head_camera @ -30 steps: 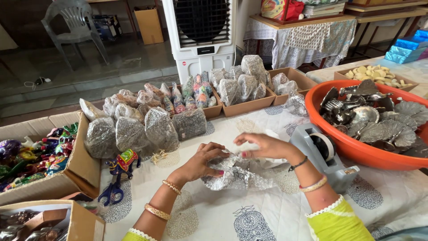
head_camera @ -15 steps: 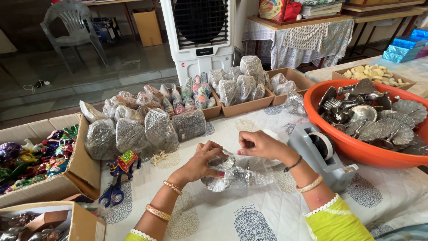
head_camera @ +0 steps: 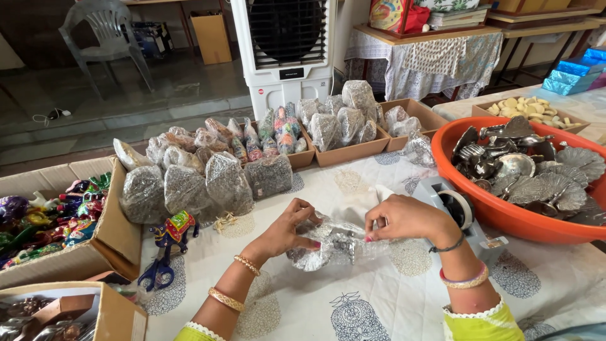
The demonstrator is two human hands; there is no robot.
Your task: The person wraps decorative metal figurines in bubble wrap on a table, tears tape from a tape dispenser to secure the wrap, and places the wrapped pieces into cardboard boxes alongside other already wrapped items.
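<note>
Silver dish (head_camera: 319,249), already inside a clear plastic bag (head_camera: 344,237), lies on the white printed worktop (head_camera: 391,297) right in front of the person, between the two hands. By the look of it the wrapping is well on: the dish sits fully in the bag, while the bag's mouth at the right end is loose and crumpled and seems not yet sealed. Left hand (head_camera: 287,230) has its fingers curled shut on the left edge of the bagged dish, pinning it down; right hand (head_camera: 404,218) pinches the gathered plastic at the open end between thumb and fingertips. Long axis of the package runs roughly left to right across the view, dish end to the left, bag mouth pointing right toward the tape dispenser (head_camera: 457,211), which stands just beside the right wrist. Behind that, an orange tub (head_camera: 499,215) holds more silver dishes, and cardboard trays of filled bags (head_camera: 341,126) line the far side.
</note>
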